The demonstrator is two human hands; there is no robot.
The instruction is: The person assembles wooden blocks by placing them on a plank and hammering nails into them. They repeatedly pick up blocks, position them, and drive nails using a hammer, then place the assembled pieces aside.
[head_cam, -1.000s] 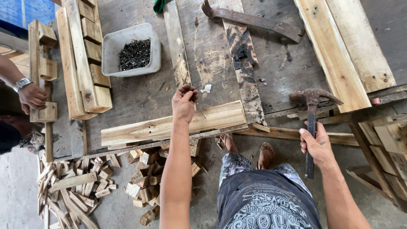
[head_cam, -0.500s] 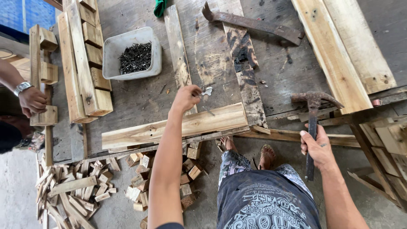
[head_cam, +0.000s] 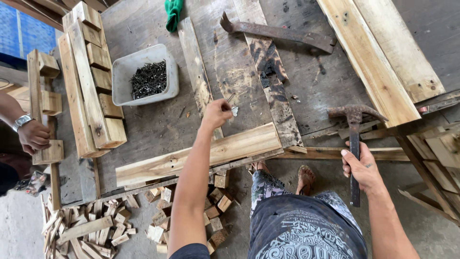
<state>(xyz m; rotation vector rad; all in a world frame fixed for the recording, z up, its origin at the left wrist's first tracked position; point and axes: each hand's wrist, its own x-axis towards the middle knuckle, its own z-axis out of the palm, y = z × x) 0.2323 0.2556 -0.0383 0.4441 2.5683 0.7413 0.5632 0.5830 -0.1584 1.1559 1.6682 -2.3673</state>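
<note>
A dark, stained wooden worktop fills the view, littered with planks. The left hand is stretched out over it, its fingers pinched narrow on a nail, just above a pale plank lying along the near edge. The right hand has its fingers wrapped around the handle of a rusty claw hammer, head resting at the edge. Farther left stands a white tub of nails. Offcut blocks lie on the floor below. Another person's hand grips a wooden frame at far left.
</note>
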